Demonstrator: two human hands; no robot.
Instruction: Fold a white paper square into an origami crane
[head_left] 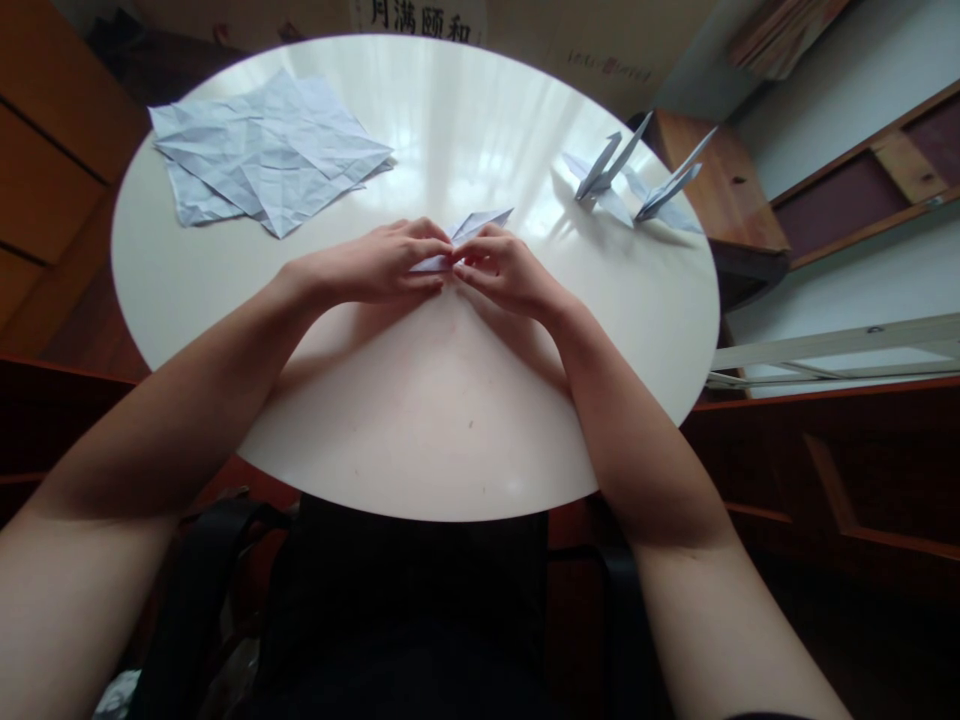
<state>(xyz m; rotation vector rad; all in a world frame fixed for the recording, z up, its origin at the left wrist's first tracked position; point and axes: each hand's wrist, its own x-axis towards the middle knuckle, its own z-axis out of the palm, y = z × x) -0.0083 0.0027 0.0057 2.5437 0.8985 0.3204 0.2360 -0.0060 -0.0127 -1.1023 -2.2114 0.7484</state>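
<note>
Near the middle of the white round table (420, 400), a partly folded piece of paper (480, 220) is held between my two hands. My left hand (390, 260) pinches it from the left, fingertips close to the other hand's. From the right, my right hand (506, 268) grips it between thumb and fingers. A pointed flap of the paper sticks up beyond the fingers; the fingers hide much of the rest. At the table's right side stand two folded paper cranes, one (598, 180) nearer the middle and another (660, 195) close to the edge.
Several creased paper sheets (274, 150) lie overlapping at the table's far left. A wooden cabinet (712, 180) stands just past the right edge. Beyond the far edge is cardboard (540, 50) with writing. A black chair armrest (202, 560) is below on the left.
</note>
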